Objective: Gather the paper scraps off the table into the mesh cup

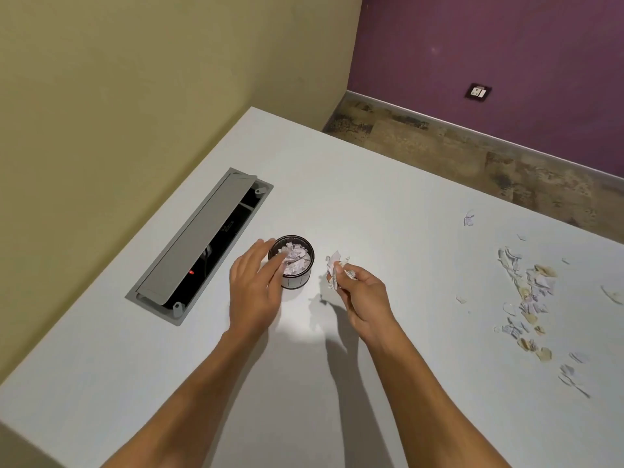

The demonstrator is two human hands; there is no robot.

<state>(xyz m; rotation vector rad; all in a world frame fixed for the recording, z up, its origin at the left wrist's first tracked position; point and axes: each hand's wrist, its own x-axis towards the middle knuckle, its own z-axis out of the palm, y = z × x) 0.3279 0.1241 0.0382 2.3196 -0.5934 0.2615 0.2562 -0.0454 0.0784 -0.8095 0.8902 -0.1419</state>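
Two walls meet behind the table (388, 204): a yellow-green wall (135, 79) along its left edge and a purple wall (489, 45) further back, with a socket (478, 92) low on it. A strip of worn, mottled floor (456, 153) shows between the table's far edge and the purple wall. The tabletop is pale grey and smooth. A cable box (202, 244) is set into it near the left edge, its lid tilted open, with dark cables and a small red light inside.

The cup (293, 263) stands upright near the middle of the table, just right of the box, and is heaped with torn paper. The left hand (255, 288) rests against the cup's left side, fingers straight and relaxed, one fingertip over the rim. The right hand (363, 295) is just right of the cup and pinches a bunch of scraps (336, 270) in curled fingers, apart from the cup.

More scraps, the loose pile (526, 298), lie scattered well to the right, stretching toward the table's right edge. Bare tabletop spreads between the hands and that pile, and also in front, toward the near edge where both forearms come in.
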